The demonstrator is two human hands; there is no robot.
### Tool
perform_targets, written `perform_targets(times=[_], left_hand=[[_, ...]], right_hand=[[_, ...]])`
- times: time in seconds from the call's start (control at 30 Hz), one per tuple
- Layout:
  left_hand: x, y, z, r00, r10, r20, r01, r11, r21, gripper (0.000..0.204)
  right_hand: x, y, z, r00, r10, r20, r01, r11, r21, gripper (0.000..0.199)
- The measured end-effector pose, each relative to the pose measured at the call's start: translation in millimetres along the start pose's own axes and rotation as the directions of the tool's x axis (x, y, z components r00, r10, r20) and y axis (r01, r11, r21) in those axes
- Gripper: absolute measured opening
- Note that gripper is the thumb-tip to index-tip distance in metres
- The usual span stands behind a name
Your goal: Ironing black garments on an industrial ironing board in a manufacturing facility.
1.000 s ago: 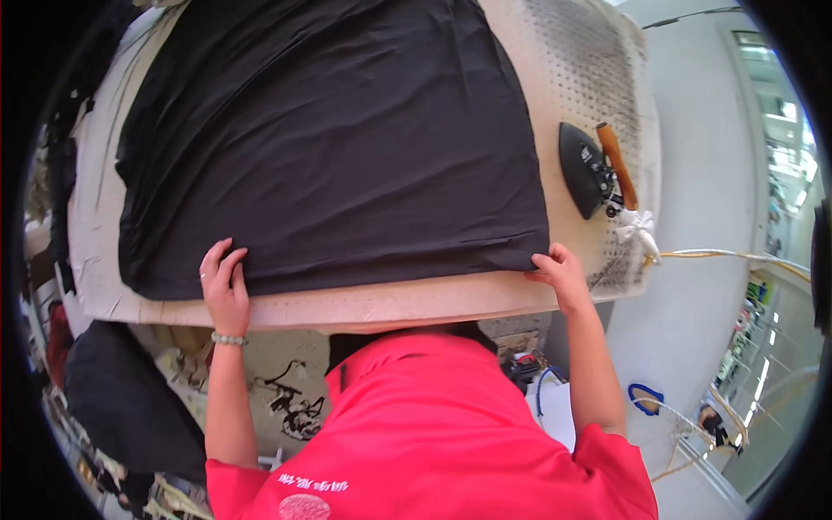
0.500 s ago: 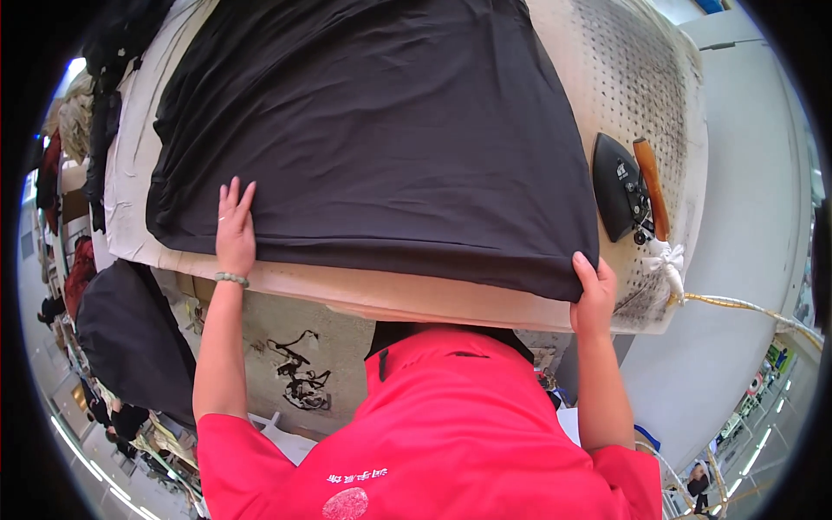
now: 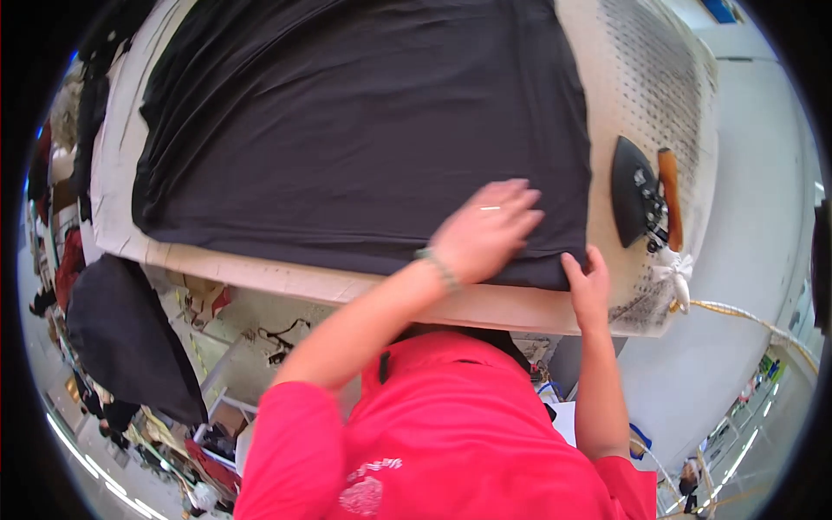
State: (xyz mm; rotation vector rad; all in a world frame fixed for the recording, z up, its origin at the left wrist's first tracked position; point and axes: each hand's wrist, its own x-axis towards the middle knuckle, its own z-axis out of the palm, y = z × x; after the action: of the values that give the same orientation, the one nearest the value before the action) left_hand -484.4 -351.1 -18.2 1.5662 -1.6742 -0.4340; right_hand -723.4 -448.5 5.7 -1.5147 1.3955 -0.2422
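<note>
A large piece of black fabric [image 3: 364, 147] lies spread over a padded ironing table [image 3: 217, 270], with soft wrinkles toward its left side. My left hand [image 3: 490, 230] rests on the fabric near its front right part, fingers stretched out and slightly blurred. At the front right corner, my right hand [image 3: 589, 282] pinches the fabric's edge between thumb and fingers. To the right of the fabric sits a black iron [image 3: 635, 191] with a wooden handle [image 3: 669, 198], apart from both hands.
A white cloth [image 3: 674, 270] is tied near the iron, where a yellowish hose [image 3: 745, 314] runs off right. Left of the table hangs a rounded black padded form [image 3: 130, 338]. Dark garments [image 3: 95, 113] hang at the far left. A pale panel [image 3: 750, 173] stands on the right.
My left hand has swept right across the fabric, from its left front edge to near my right hand. My right hand stays at the corner. The view has shifted slightly.
</note>
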Motion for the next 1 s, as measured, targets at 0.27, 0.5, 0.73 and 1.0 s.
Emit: perform_targets(times=[0.27,0.5,0.73,1.0], left_hand=[[-76.4,-15.7,-87.0,0.978,-0.123,0.166,0.070,0.953,0.293,0.049],[-71.2,-16.8,-83.6,0.974,-0.067,0.217,0.022,0.979,0.203,0.054],[-43.9,9.8,-33.0,0.905,-0.081,0.419,-0.043,0.960,0.278,0.062],[10.5,69.9,90.2,0.944,-0.036,0.328,-0.049,0.968,0.247,0.094]], right_hand=[[0.8,-25.2,8.1,0.955,0.227,0.193,-0.287,0.874,0.392,0.028],[-5.6,-7.1,24.9,0.995,0.089,-0.054,-0.060,0.914,0.402,0.023],[-18.1,-27.6,27.5,0.896,-0.362,-0.256,0.301,0.921,-0.249,0.041],[6.1,-47.4,-44.7,0.702,-0.711,0.036,0.509,0.466,-0.724,0.039]])
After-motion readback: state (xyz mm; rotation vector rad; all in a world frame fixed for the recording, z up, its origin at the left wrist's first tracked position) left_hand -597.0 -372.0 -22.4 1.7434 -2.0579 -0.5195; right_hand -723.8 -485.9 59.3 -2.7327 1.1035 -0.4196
